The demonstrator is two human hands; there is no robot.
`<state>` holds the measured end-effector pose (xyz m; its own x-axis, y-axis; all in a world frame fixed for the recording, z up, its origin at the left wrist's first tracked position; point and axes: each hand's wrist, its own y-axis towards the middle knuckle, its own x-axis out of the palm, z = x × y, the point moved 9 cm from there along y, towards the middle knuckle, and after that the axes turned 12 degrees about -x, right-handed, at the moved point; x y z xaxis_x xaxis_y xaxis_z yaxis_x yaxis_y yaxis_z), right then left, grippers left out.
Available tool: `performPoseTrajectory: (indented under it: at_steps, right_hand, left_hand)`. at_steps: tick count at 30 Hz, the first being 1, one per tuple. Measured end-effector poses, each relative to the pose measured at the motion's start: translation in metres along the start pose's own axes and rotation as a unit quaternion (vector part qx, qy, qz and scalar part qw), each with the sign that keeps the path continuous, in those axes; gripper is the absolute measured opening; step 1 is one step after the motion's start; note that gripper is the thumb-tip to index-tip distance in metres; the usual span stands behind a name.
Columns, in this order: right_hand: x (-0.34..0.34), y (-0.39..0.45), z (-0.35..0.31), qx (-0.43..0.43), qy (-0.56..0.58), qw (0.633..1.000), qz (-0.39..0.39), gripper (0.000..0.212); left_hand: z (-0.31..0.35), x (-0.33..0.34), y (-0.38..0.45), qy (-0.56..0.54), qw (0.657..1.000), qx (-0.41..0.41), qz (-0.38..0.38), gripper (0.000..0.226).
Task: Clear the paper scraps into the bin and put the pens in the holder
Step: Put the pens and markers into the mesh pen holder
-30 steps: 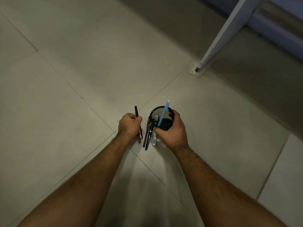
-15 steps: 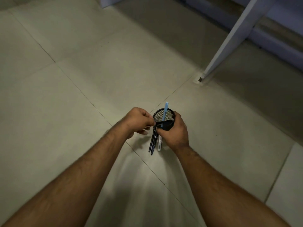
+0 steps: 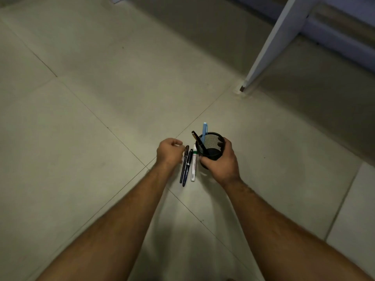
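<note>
My right hand [image 3: 222, 162] grips the black mesh pen holder [image 3: 213, 141], which stands on the tiled floor. A light blue pen [image 3: 204, 129] and a black pen [image 3: 197, 139] stick out of its left side. Just left of the holder, three pens lie side by side on the floor: a thin black pen [image 3: 184, 165], a dark blue pen [image 3: 188, 166] and a white marker with a green band [image 3: 194, 166]. My left hand [image 3: 169, 152] hovers beside their upper ends with its fingers curled in and nothing visibly in it. No paper scraps or bin are in sight.
A pale blue furniture leg [image 3: 272, 45] slants down to the floor at the upper right, with a blue base rail [image 3: 341, 43] behind it. Bare beige floor tiles [image 3: 101, 88] surround the pens.
My left hand carried a black pen from the floor to the holder and left it inside. It has since drawn back left to the pens on the floor. My right hand kept hold of the holder.
</note>
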<state>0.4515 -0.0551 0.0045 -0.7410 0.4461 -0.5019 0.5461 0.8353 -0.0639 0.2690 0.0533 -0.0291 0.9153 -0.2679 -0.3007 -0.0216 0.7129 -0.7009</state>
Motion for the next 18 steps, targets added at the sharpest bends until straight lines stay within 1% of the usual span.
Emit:
performPoseTrajectory:
  at_steps: [1,3,4,5,7,9,14,18]
  right_hand:
    - [-0.001,-0.002,0.002,0.001,-0.003,1.000,0.000,0.078]
    - [-0.002,-0.006,0.008,0.000,-0.007,1.000,0.000,0.078]
    - [-0.003,-0.008,0.010,-0.001,-0.011,1.000,0.001,0.077]
    - [-0.002,-0.009,0.013,-0.002,-0.016,1.000,0.003,0.076]
    - [0.001,-0.009,0.014,-0.004,-0.022,1.000,0.005,0.073]
    - [0.006,-0.008,0.012,-0.009,-0.022,1.000,0.007,0.072]
    - [0.007,-0.007,0.007,-0.006,-0.023,1.000,0.013,0.070]
    - [0.011,-0.008,0.003,-0.002,-0.018,1.000,0.003,0.071]
  left_hand:
    - [-0.011,0.002,0.007,0.059,0.998,-0.003,0.025,0.011]
    - [-0.027,0.010,0.015,0.176,0.983,0.005,0.056,0.003]
    - [-0.030,0.015,0.017,0.210,0.976,0.011,0.063,0.004]
    - [-0.030,0.021,0.020,0.231,0.971,0.020,0.065,0.011]
    - [-0.026,0.027,0.023,0.263,0.962,0.025,0.068,0.022]
    - [-0.020,0.028,0.025,0.299,0.951,0.029,0.070,0.027]
    - [-0.015,0.019,0.023,0.346,0.934,0.017,0.081,0.020]
    - [-0.025,0.007,0.027,0.330,0.942,-0.023,0.057,0.019]
